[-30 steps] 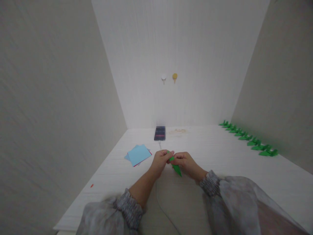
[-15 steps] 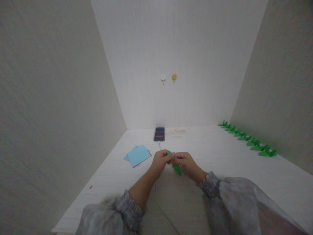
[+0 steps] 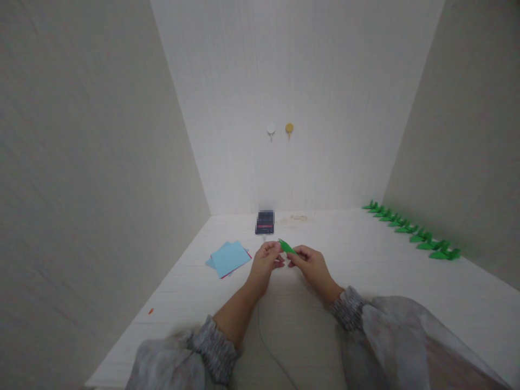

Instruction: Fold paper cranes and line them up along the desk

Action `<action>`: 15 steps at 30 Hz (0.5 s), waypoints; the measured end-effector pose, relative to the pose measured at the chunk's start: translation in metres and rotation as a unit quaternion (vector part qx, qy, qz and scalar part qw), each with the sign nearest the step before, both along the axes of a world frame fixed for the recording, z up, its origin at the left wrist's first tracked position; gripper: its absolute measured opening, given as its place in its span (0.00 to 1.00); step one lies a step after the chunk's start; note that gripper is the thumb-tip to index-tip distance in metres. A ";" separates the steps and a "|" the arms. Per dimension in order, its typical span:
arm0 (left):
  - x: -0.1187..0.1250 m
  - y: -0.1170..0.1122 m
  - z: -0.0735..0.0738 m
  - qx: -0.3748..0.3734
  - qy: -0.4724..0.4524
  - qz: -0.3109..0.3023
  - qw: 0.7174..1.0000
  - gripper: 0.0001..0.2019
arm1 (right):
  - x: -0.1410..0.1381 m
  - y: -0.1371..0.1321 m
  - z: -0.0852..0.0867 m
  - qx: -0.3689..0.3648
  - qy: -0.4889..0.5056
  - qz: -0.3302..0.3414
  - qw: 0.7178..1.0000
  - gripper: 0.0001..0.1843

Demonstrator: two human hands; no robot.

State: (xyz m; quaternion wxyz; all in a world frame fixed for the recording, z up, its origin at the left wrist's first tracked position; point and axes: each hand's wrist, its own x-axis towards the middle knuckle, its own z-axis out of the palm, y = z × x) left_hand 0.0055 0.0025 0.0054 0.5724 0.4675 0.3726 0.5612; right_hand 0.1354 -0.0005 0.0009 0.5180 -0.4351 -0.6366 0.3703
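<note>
A narrow piece of folded green paper [image 3: 286,246] is up between my two hands, above the white table. My right hand [image 3: 311,265] pinches its lower right end between thumb and fingers. My left hand [image 3: 264,265] has its fingers curled, with thumb and fingertips at the upper left end of the paper. The exact contact of the left fingertips is too small to make out fully. To the left of that hand lies a small stack of light blue paper sheets [image 3: 231,259], with a red edge showing beneath.
Several green folded-paper cranes [image 3: 420,236] stand in a row along the right wall. A phone [image 3: 265,222] sits at the back, its white cable [image 3: 268,346] running under my hands. A small orange scrap [image 3: 151,311] lies at left. Two hooks [image 3: 289,128] are on the back wall.
The folded green paper has turned: its tip pointed down toward me, and now it lies slanted above my fingers. My hands have shifted grip and moved slightly apart.
</note>
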 end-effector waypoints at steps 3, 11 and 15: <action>0.003 -0.003 0.000 -0.020 0.038 -0.022 0.999 0.18 | 0.006 0.001 -0.001 0.088 -0.094 -0.073 0.989 0.10; 0.004 0.003 -0.005 -0.015 0.092 -0.019 0.995 0.16 | 0.008 -0.002 0.003 0.305 -0.445 -0.094 0.837 0.10; -0.002 0.009 -0.006 -0.023 0.038 0.012 0.999 0.16 | 0.005 -0.005 0.005 0.327 -0.428 -0.010 0.843 0.17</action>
